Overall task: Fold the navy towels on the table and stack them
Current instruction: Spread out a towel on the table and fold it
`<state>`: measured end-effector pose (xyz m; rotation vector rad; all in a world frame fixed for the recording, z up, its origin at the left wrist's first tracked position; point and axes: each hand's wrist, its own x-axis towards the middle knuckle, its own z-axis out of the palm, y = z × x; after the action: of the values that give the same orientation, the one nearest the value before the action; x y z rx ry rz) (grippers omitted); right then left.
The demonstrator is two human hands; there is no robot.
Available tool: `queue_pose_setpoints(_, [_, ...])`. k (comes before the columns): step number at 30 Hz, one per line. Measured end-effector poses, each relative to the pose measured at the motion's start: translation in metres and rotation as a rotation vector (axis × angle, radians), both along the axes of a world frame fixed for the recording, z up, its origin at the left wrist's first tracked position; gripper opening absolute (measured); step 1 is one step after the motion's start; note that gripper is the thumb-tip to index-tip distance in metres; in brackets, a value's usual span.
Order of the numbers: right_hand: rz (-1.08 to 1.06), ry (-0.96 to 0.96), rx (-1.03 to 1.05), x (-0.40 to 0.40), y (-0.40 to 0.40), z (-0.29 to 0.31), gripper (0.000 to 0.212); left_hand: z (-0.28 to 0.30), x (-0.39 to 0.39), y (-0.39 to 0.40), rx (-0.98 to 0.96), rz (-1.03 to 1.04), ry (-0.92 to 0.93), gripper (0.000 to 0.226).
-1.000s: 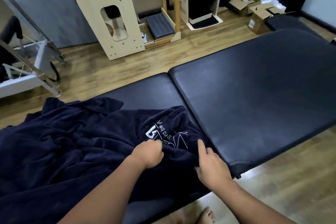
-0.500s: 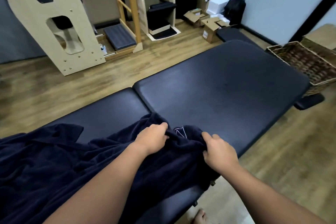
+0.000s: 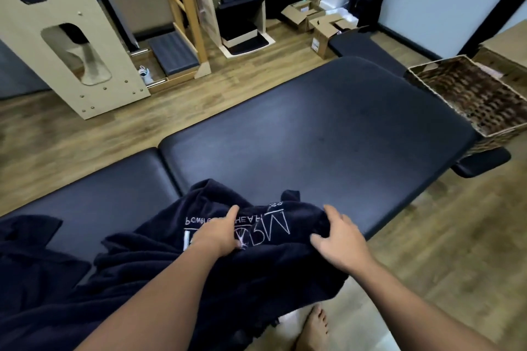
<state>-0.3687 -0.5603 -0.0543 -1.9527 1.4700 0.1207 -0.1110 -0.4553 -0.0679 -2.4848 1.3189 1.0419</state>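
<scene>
Left hand [image 3: 218, 232], right hand [image 3: 340, 241] — each grip clamped on navy towel [image 3: 159, 268] — print "POWE…HEA…".

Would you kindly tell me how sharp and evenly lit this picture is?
Head view: the wide lens bows the edges of the black padded table; head view: soft light leaves a dull sheen on it, no hard glare; head view: the wooden floor at left is smeared by blur; head view: the navy towel with white lettering is sharp, but its dark folds barely separate.
</scene>
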Motion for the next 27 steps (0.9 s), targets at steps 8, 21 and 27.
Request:
queue_pose_setpoints(8, [0.447, 0.062, -0.021, -0.011, -0.014, -0.024, 0.076, 0.011, -0.032, -0.049, -0.273, 0.187, -0.073, 0.013])
queue_pose_setpoints(21, [0.154, 0.289, -0.247, -0.063, -0.17, 0.002, 0.038, 0.018, -0.06, -0.253, -0.409, -0.051, 0.214, 0.075])
queue_pose_setpoints(27, [0.053, 0.358, -0.291, -0.099, -0.24, 0.012, 0.05, 0.024, -0.089, -0.336, -0.407, -0.197, 0.178, 0.077])
